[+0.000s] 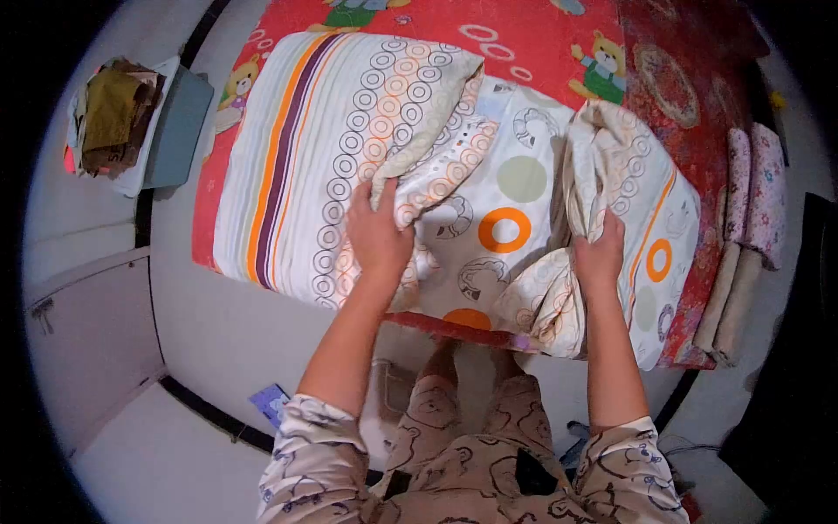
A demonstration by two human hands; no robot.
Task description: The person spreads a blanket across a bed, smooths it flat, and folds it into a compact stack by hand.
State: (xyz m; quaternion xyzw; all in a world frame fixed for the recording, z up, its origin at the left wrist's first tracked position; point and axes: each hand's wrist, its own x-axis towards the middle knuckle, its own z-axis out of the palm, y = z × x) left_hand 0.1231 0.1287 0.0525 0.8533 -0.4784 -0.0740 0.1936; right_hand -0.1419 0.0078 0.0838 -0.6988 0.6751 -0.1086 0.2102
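A white quilt [305, 166] with orange and purple stripes and rows of rings lies partly folded across the bed. My left hand [381, 236] is closed on a turned-back fold near the quilt's middle. Further right, my right hand [600, 255] grips a bunched, crumpled part of the same quilt. Between the two hands shows a flatter stretch with big orange rings and grey-green dots. Fabric hides some of the fingertips on both hands.
Under the quilt is a red bedsheet [541, 35] with teddy bears. Rolled or folded floral bedding [755, 196] lies along the right side. At the left stands a grey-blue bin [179, 127], with a brown bag [113, 109] beside it. A blue packet [271, 402] is on the floor.
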